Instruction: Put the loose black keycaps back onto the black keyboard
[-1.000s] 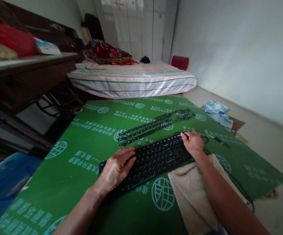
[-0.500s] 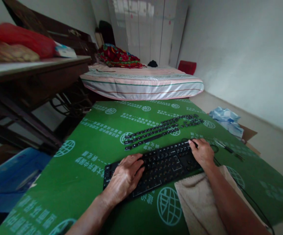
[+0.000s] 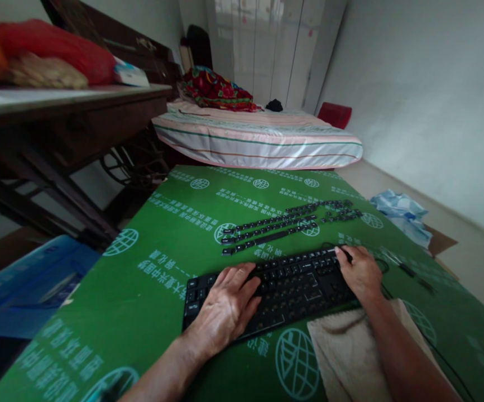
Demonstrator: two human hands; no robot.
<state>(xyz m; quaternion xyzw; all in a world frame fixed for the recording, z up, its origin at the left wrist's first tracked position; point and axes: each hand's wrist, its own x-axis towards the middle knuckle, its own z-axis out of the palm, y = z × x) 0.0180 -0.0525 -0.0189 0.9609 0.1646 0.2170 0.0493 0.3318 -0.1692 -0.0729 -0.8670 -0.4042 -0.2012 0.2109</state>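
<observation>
A black keyboard (image 3: 290,290) lies at a slant on the green board, with keycaps on some rows and bare sockets across its lower middle. My left hand (image 3: 231,301) rests over its left part, fingers stretched out across the keys. At the right end, my right hand (image 3: 361,271) grips the keyboard's far corner, thumb on top; its other fingers are partly hidden. Beyond the keyboard, loose black keycaps (image 3: 271,237) are laid out in rows. A beige cloth (image 3: 338,346) lies partly under my right forearm.
Right of my right hand lie a thin dark-handled tool (image 3: 407,269) and a black cable (image 3: 446,357). A blue plastic bin (image 3: 53,273) stands left of the green board (image 3: 158,318). A bed (image 3: 262,145) is beyond it, and a wooden table (image 3: 111,111) at the left.
The view has shifted, so the scene sits further right in the picture. Both hands stay on the keyboard in nearly the same places.
</observation>
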